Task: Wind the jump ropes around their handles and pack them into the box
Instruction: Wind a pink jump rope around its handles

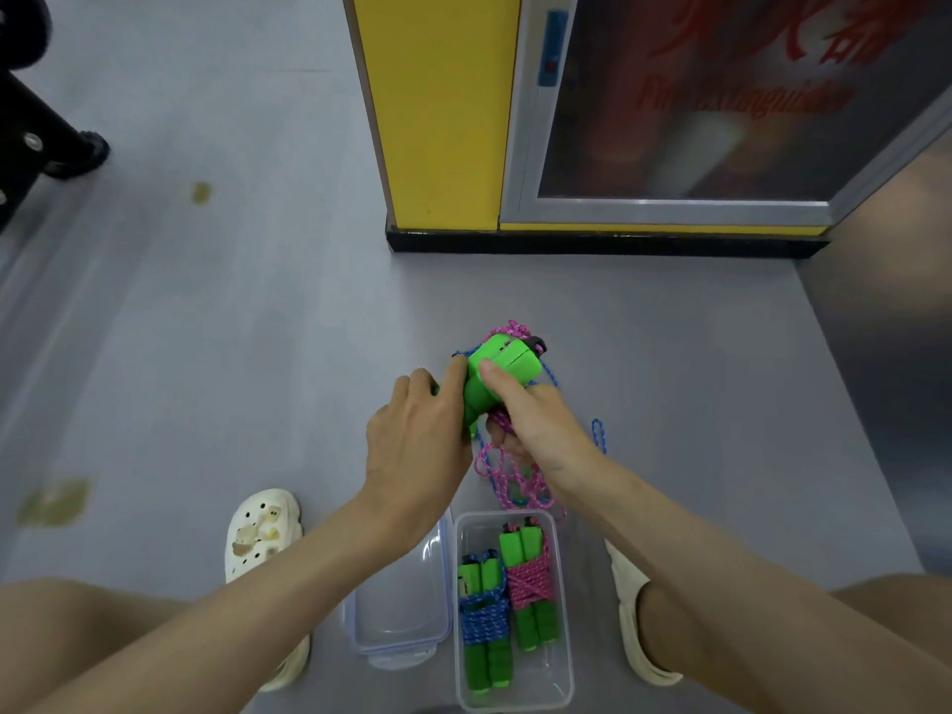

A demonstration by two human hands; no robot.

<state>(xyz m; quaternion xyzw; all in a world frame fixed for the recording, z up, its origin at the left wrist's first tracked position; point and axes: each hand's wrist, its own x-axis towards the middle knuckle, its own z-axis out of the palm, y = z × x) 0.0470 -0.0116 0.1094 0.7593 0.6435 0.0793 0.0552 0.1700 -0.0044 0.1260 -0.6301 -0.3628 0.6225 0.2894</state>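
Both hands hold a pair of green jump rope handles [502,365] above the grey floor. My left hand [417,435] grips the handles from the left. My right hand [536,420] grips them from the right, thumb on top. Loose pink rope [517,481] and blue rope [597,435] hang tangled below my right hand. A clear plastic box [564,610] stands on the floor between my feet. Inside it lie two wound bundles: one wrapped in blue rope [484,618], one wrapped in pink rope [530,582].
The box's clear lid [402,605] lies to the left of the box. My feet in white shoes [262,538] flank the box. A yellow pillar [438,110] and a glass-fronted cabinet [680,110] stand ahead. Black wheeled legs [56,131] are at far left.
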